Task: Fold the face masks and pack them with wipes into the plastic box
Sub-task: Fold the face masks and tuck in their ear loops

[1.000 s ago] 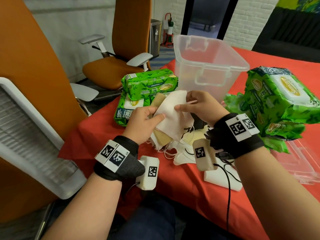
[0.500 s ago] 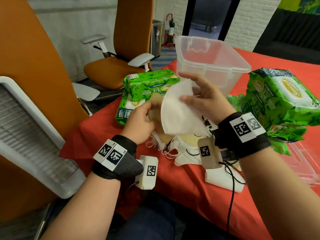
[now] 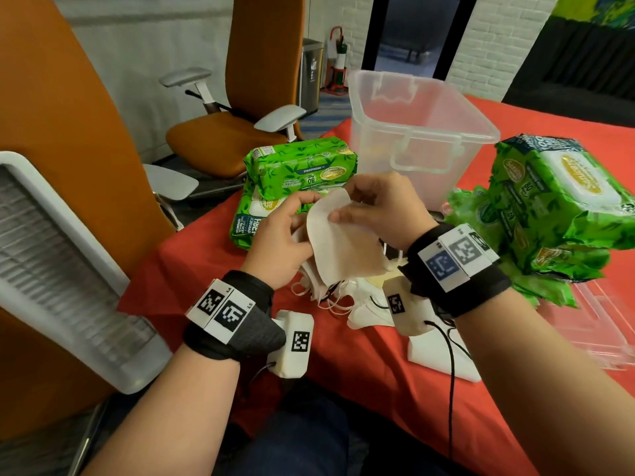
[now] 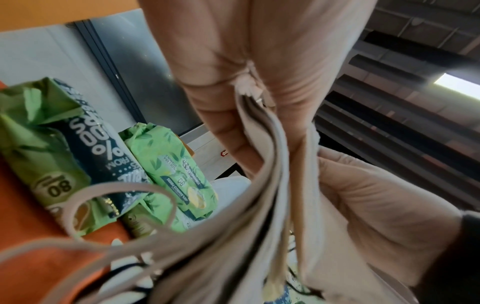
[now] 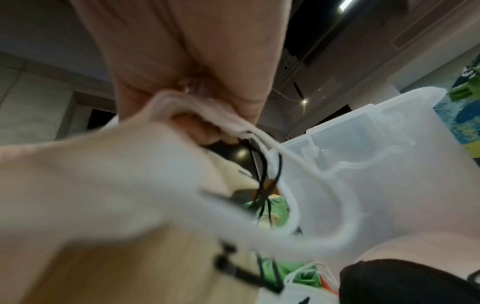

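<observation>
Just above the red table, my left hand (image 3: 295, 218) grips a stack of folded masks, a white mask (image 3: 340, 245) on top. My right hand (image 3: 343, 206) pinches that mask's upper corner. In the left wrist view my left hand (image 4: 233, 123) curls round the stack's edges (image 4: 262, 185), ear loops hanging. The right wrist view shows my right hand (image 5: 207, 115) pinching the white mask (image 5: 103, 185). The clear plastic box (image 3: 412, 132) stands open behind the hands. Green wipes packs lie at the left (image 3: 299, 166) and the right (image 3: 556, 201). Loose masks (image 3: 371, 307) lie under my wrists.
A clear lid (image 3: 601, 324) lies on the red tablecloth (image 3: 360, 372) at the right. Orange office chairs (image 3: 223, 132) stand left of the table, one close by my left arm. The table's front edge is near my lap.
My right hand raised the white mask half a second ago. It has since lowered it against the stack in my left hand and now pinches its top corner.
</observation>
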Tool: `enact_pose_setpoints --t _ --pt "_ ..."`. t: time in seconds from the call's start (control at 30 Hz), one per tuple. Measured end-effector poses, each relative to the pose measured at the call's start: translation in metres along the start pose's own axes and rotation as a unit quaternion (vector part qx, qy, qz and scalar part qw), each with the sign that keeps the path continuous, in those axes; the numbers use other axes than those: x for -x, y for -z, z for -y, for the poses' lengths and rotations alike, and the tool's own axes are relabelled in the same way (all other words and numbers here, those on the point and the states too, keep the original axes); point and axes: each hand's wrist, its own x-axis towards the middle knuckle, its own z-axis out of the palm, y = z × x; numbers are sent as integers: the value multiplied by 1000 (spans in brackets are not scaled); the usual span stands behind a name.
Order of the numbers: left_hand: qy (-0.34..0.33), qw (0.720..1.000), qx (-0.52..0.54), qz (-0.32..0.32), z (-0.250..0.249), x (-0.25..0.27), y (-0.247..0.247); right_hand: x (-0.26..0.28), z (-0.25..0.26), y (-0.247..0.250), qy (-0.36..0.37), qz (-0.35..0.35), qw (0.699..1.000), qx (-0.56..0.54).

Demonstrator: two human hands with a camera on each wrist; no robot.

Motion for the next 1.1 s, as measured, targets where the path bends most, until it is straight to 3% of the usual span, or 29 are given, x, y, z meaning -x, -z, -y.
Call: enact_pose_setpoints --t 0.1,0.2,0.3,0.4,0.47,0.57,0.67,0.93,1.03,1.1 --pt "-10 999 -47 -6 4 -3 3 6 -3 -3 29 -74 996 -33" --pt "2 996 -88 -2 6 -4 6 10 -4 -1 51 -52 994 -77" --pt "15 998 -53 -19 1 -3 6 11 -7 3 24 -52 987 -148" --pt "36 995 20 -91 -6 -4 5 11 -13 10 -31 -185 957 -220" --pt "67 987 84 -119 -6 -5 4 13 -15 10 -68 -235 941 -234" --pt "104 979 139 -108 -8 -4 1 17 -10 1 -58 -177 947 -261" --pt "98 974 168 -116 -10 -5 -5 17 -2 -10 -41 -129 953 -272" --pt "49 986 129 -90 -17 -5 -9 18 -3 -22 -80 -146 966 -200" --pt "29 984 164 -70 -22 -4 -8 19 -4 -19 -96 -60 963 -244" --pt "41 976 195 -91 -20 -5 -7 21 -5 -16 -93 2 949 -300"
